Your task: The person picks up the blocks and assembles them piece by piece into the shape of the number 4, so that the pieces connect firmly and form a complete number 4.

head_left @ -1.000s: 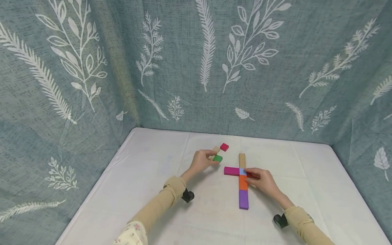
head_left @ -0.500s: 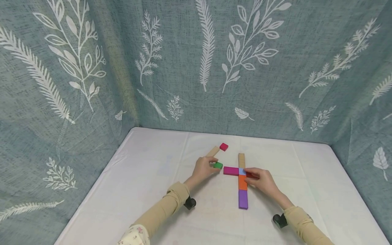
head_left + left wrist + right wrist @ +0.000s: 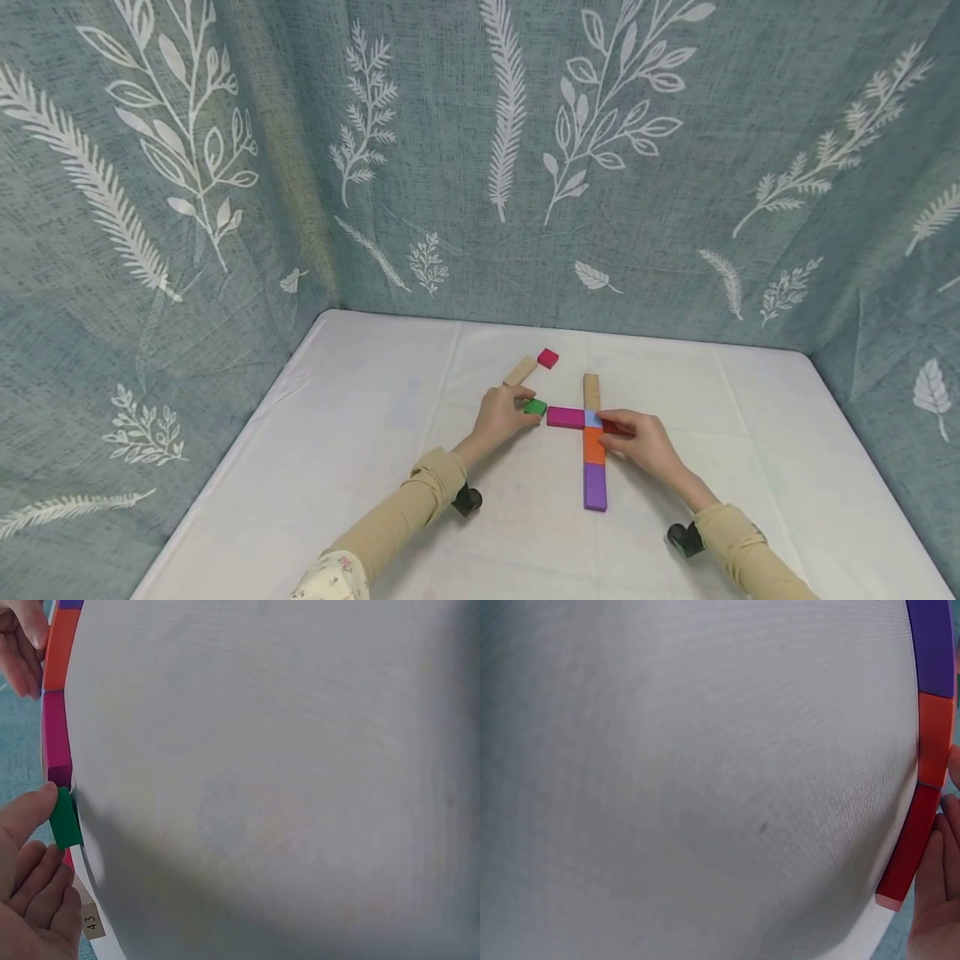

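My left hand [image 3: 501, 417] pinches a small green block [image 3: 535, 407] between thumb and fingers, close to the left end of a magenta block [image 3: 565, 417]. That magenta block forms the left arm of a flat cross. At the cross's centre lies a light blue square [image 3: 592, 419], with a wooden block [image 3: 591, 392] beyond it. Toward me run an orange block [image 3: 594, 447] and a purple block [image 3: 595, 487]. A dark red block [image 3: 907, 851] makes the right arm, partly covered by my right hand [image 3: 647, 442]. The right fingertips rest by the centre, touching the light blue and orange blocks.
A loose wooden block [image 3: 520, 371] lies behind the left hand; a wooden block printed "43" [image 3: 91, 921] shows in the left wrist view. A crimson square [image 3: 548, 358] lies farther back. White cloth [image 3: 420, 375] covers the table, and leaf-patterned curtains [image 3: 450, 167] enclose it.
The left hand has brought the green block toward me and slightly right, to the magenta block's end, uncovering the loose wooden block. The right hand has stayed in place.
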Motion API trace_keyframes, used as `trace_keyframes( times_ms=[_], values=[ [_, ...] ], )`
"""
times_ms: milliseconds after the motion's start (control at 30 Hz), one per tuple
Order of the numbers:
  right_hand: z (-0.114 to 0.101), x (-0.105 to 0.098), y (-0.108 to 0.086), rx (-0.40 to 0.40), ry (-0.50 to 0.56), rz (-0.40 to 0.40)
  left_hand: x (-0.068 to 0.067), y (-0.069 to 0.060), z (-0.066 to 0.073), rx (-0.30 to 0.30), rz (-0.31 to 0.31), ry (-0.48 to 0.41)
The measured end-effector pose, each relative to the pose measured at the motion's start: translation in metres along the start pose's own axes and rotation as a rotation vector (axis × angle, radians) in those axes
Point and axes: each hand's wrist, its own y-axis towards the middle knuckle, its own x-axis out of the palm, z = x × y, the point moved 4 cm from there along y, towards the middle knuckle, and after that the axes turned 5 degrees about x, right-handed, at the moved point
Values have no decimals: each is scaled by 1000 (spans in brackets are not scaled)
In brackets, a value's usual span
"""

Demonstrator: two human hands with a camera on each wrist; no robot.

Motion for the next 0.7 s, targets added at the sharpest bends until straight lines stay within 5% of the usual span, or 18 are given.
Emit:
trace_keyframes(
  times_ms=[700],
  values=[
    [-2,0,0,-11,4,2,2,-3,2,28,13,13]
  ],
)
